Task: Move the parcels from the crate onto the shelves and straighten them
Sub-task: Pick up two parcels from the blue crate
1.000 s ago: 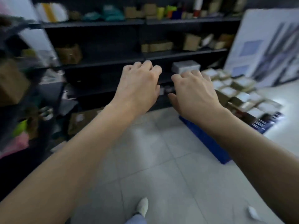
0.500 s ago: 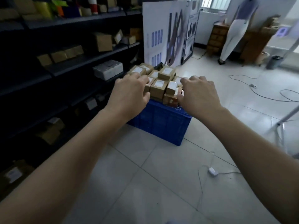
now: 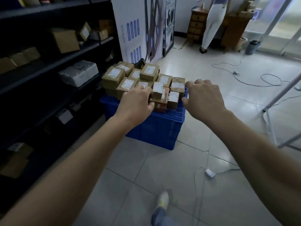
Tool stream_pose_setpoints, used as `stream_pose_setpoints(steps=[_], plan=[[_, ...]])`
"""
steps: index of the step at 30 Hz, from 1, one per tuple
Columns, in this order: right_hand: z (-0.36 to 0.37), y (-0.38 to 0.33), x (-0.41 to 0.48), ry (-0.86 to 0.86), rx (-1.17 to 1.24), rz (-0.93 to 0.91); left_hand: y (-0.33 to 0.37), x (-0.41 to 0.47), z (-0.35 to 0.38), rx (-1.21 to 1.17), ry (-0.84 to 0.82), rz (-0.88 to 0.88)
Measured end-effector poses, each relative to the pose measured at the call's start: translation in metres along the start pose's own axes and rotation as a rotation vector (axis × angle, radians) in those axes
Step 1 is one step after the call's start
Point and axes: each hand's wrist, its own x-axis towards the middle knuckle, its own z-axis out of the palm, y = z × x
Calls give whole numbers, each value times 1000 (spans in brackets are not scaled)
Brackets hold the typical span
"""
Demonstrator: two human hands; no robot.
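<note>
A blue plastic crate [image 3: 159, 128] stands on the tiled floor, heaped with several brown cardboard parcels [image 3: 146, 74] bearing white labels. My left hand [image 3: 136, 101] reaches over the near left parcels, fingers curled down and touching them. My right hand [image 3: 202, 98] hovers at the crate's right edge beside a taped parcel [image 3: 178, 86], fingers loosely bent and holding nothing. Dark shelves [image 3: 48, 64] run along the left with boxes on them.
On the shelves sit a brown box [image 3: 64, 40] and a white wrapped package [image 3: 79, 73]. A printed board [image 3: 143, 28] leans behind the crate. A person [image 3: 211, 23] stands far back by a wooden drawer unit. Cables and an adapter [image 3: 210, 173] lie on the floor; a metal stand [image 3: 276, 95] is right.
My view has swung from the shelves to the crate and drawn closer. Both hands have come forward and down to the parcels on top of it.
</note>
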Motion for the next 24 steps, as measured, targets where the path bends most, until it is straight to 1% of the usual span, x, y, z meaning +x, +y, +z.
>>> stream_pose_setpoints(steps=[8,15,20,24], plan=[[79,43,137,-119,22,5,-34,142,62,-39,-106,-97],[141,66,223,-223,41,31,-64,236,120,-79,-219,-138],[190,73,276,-299,87,130,-92,302,167,-112,-287,-141],[236,78,310,-378,134,205,-111,349,206,-143,-395,-182]])
